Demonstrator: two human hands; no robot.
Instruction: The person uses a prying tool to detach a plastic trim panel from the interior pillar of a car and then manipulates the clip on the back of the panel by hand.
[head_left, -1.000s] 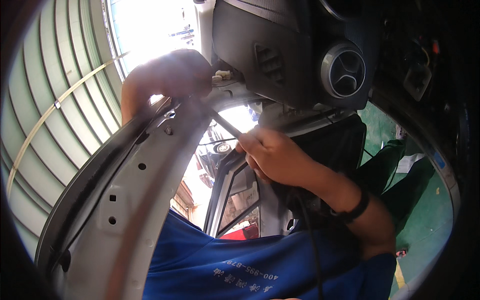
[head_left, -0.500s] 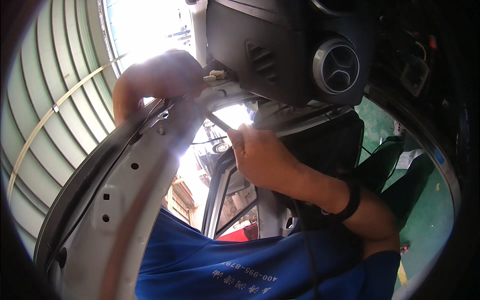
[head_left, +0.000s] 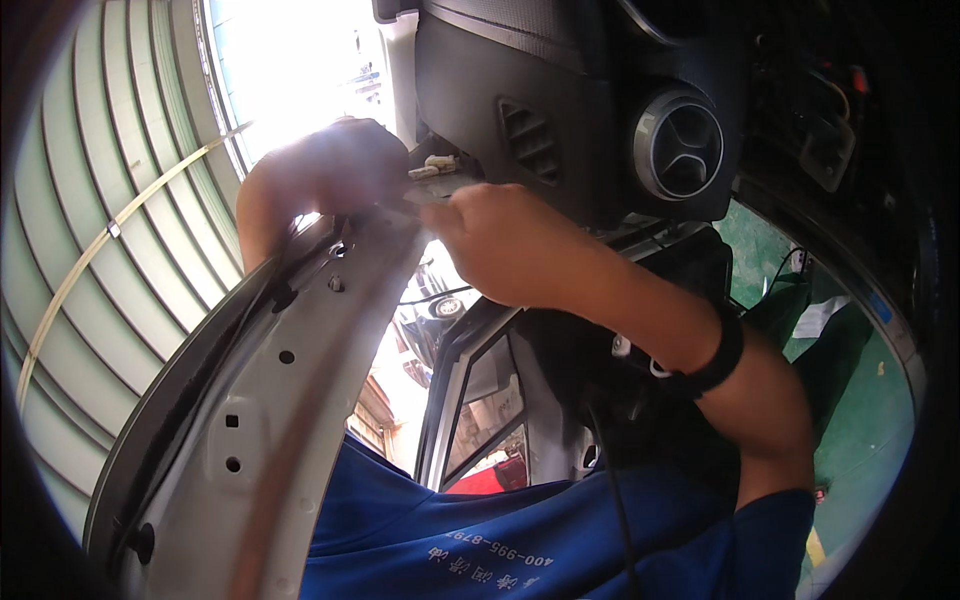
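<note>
Well to the left of the grey metal pillar [head_left: 270,400], pale ribbed panelling [head_left: 100,270] curves away. A black rubber seal [head_left: 145,440] runs along the pillar's left edge. My left hand [head_left: 335,170] is bent over the pillar's upper end, dark against the glare; I cannot tell whether its fingers are grasping anything. Just right of that end, a short bit of a dark strip [head_left: 405,205] shows between my two hands, its far end hidden. A white connector [head_left: 437,166] sits just above it, near the pillar's top. My right hand [head_left: 495,240] comes in from the pillar's right, fingers curled around the strip. Down and right of the pillar spreads my blue shirt [head_left: 560,540]. Farther right of the pillar are a dark panel with a round air vent [head_left: 680,145], the black band [head_left: 722,355] on my right arm, and the green floor [head_left: 865,440].
</note>
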